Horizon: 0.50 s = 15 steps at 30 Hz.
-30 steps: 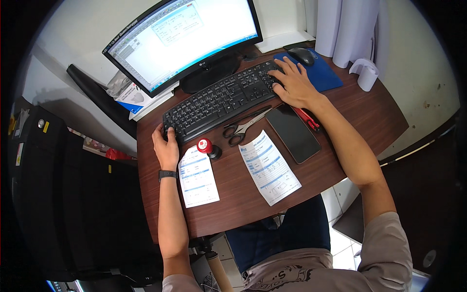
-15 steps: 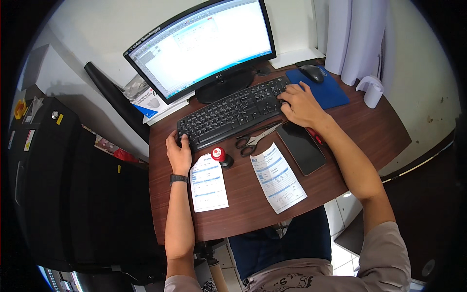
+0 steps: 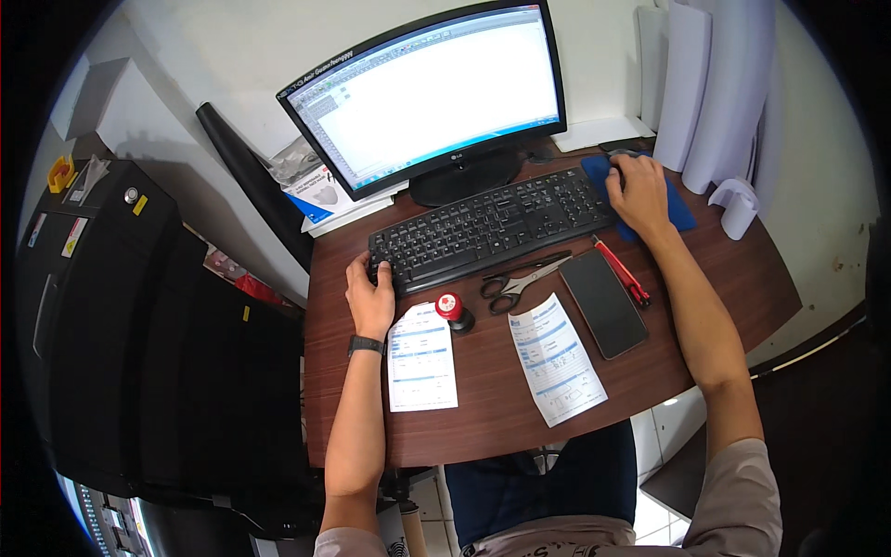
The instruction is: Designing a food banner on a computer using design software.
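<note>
Head view: I see my left hand point(image 3: 371, 297) resting at the left end of the black keyboard point(image 3: 492, 227), fingers curled loosely on its edge and gripping nothing. Just right of that wrist lies a printed slip point(image 3: 422, 357), then a red-topped stamp point(image 3: 452, 309), black scissors point(image 3: 520, 278), a second slip point(image 3: 557, 360) and a dark phone point(image 3: 603, 302). Far right, my right hand point(image 3: 639, 193) lies palm down over the mouse point(image 3: 624, 153) on the blue pad point(image 3: 682, 209), covering most of it.
</note>
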Each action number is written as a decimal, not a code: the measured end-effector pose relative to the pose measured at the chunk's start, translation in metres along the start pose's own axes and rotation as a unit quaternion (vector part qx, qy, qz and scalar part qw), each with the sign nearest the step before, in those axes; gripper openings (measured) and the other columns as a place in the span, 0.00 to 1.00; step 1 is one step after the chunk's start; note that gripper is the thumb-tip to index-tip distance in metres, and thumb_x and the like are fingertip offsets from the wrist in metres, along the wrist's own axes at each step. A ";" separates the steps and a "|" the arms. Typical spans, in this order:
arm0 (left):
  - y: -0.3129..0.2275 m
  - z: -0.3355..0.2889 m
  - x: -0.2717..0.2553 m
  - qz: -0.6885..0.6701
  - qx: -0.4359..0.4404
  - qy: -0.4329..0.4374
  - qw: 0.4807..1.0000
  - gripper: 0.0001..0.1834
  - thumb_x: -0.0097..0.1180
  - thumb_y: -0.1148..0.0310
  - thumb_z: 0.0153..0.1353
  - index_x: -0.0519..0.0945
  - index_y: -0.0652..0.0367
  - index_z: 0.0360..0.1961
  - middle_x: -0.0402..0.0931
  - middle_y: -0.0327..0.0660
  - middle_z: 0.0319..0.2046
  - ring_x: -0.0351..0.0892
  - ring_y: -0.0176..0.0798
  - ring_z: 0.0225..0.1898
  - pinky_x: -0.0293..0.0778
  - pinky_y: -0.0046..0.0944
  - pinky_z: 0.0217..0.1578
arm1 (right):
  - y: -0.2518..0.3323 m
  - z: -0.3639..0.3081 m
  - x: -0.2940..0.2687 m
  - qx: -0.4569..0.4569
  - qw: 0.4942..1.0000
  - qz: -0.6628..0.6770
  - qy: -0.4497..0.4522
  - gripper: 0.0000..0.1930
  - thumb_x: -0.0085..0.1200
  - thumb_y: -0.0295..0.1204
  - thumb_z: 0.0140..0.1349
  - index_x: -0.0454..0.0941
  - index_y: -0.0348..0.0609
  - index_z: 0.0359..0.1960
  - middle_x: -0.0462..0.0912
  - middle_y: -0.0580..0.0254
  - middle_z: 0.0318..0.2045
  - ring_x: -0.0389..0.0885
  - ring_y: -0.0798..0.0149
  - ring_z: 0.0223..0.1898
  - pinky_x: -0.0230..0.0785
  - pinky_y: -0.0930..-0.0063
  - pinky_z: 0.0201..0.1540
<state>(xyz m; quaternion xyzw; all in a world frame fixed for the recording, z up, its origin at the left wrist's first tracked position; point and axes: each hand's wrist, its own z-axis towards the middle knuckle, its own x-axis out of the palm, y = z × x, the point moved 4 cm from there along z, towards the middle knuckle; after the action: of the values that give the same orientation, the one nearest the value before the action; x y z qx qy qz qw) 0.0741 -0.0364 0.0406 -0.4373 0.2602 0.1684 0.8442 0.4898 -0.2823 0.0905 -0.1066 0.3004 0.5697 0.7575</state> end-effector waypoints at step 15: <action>-0.004 -0.004 -0.007 0.019 0.012 0.016 1.000 0.24 0.56 0.61 0.71 0.74 0.63 0.62 0.73 0.53 0.62 0.72 0.58 0.63 0.64 0.54 0.64 | -0.066 0.004 0.056 0.102 0.990 -0.026 0.090 0.22 0.57 0.35 0.62 0.79 0.43 0.58 0.76 0.48 0.58 0.75 0.44 0.61 0.69 0.51 0.63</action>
<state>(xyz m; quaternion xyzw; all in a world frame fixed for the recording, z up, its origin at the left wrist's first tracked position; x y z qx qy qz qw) 0.0695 -0.0422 0.0457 -0.4249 0.2844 0.1744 0.8415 0.5620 -0.2569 0.0495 -0.0874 0.4213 0.5042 0.7487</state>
